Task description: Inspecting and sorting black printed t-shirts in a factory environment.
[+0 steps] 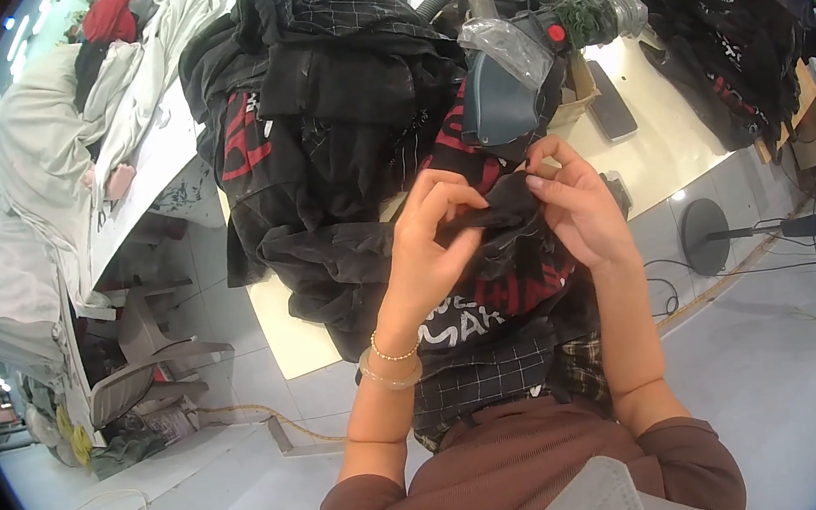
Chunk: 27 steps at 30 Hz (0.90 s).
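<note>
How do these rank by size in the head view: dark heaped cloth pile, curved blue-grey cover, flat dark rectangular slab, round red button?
Largest to smallest, as they look:
1. Dark heaped cloth pile
2. Curved blue-grey cover
3. Flat dark rectangular slab
4. Round red button

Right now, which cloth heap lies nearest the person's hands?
The middle black garment heap, just beyond the left hand. The other black garment heap sits apart at upper right; the pale cloth heap is at far left.
</note>
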Motion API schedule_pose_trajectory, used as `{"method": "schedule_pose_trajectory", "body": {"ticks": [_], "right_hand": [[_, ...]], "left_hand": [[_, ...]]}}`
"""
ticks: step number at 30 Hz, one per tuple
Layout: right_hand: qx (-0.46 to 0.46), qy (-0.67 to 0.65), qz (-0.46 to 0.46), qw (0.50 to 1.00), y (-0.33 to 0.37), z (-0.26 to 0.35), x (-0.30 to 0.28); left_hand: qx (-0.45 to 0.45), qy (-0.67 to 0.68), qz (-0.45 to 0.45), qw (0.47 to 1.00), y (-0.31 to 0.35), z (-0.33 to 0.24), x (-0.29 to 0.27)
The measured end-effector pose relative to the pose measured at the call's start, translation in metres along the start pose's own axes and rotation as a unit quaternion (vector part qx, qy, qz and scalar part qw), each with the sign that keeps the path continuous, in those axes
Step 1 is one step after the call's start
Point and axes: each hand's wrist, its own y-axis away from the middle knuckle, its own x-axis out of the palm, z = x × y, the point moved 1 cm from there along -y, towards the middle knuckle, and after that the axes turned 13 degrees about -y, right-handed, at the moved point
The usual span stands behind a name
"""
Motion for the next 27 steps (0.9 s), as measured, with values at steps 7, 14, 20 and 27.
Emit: {"method": "schedule_pose_trajectory", "body": {"ticks": [7,14,20,27], "right_hand": [[-0.045,0.041,0.019,0.998,-0.002,-0.002,0.007],[-0.066,0.193,-0.013,0.979,-0.002,0.002,0.015],[-0.222,0.473,0.054,0.851,-0.002,0.008,0.025],[-0.219,0.467,0.049,0.855,-0.004,0.005,0.025]], "left_hand": [[-0.068,0.048,0.059,0.995,0.003,0.004,0.004],[-0.09,0.1,-0.01,0.991,-0.004,-0.002,0.007],[-0.06,0.022,-0.015,0.998,-0.006,-0.008,0.009],[-0.024,-0.057,-0.017,0.998,-0.005,-0.005,0.01]]}}
